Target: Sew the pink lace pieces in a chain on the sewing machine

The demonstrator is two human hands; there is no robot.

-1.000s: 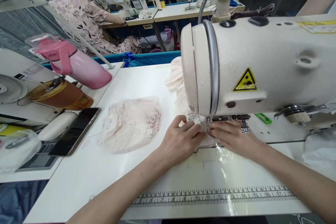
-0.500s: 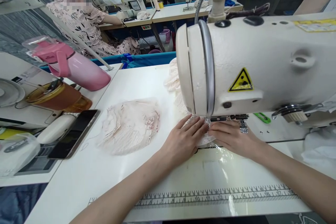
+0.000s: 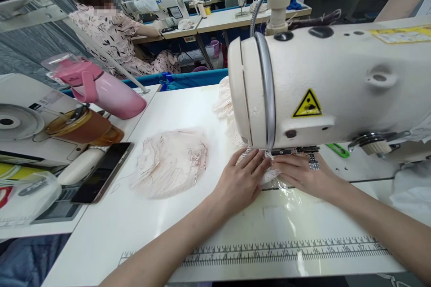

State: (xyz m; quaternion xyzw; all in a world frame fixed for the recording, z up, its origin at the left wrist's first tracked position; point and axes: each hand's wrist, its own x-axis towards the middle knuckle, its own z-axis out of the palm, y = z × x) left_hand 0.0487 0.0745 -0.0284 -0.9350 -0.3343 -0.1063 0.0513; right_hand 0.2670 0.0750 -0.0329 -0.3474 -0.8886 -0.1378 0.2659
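Observation:
Under the head of a white sewing machine (image 3: 316, 80) lies a piece of pale lace fabric (image 3: 269, 176), partly covered by my hands. My left hand (image 3: 241, 177) rests on the lace, its fingers stretched out over it and pressing down. From the other side, my right hand (image 3: 305, 172) has its fingers together at the lace's edge, close to the presser foot area; its fingertips are partly hidden under the machine. More cream gathered fabric (image 3: 224, 103) spreads behind the machine head. A separate sheer, pale pink gathered piece (image 3: 171, 161) lies flat on the table to the left.
Left of the table are a phone (image 3: 103, 172), an amber mug (image 3: 82, 125) and a pink bottle (image 3: 107, 94). A green thread snipper (image 3: 338, 150) lies beneath the machine arm. A printed ruler (image 3: 269, 253) runs along the front edge. Another person (image 3: 107, 36) sits at a machine behind.
The view has shifted slightly, moving the left-side items rightward. My left hand has slid a little to the right, its fingers more bent. The lace between my hands looks slightly more bunched.

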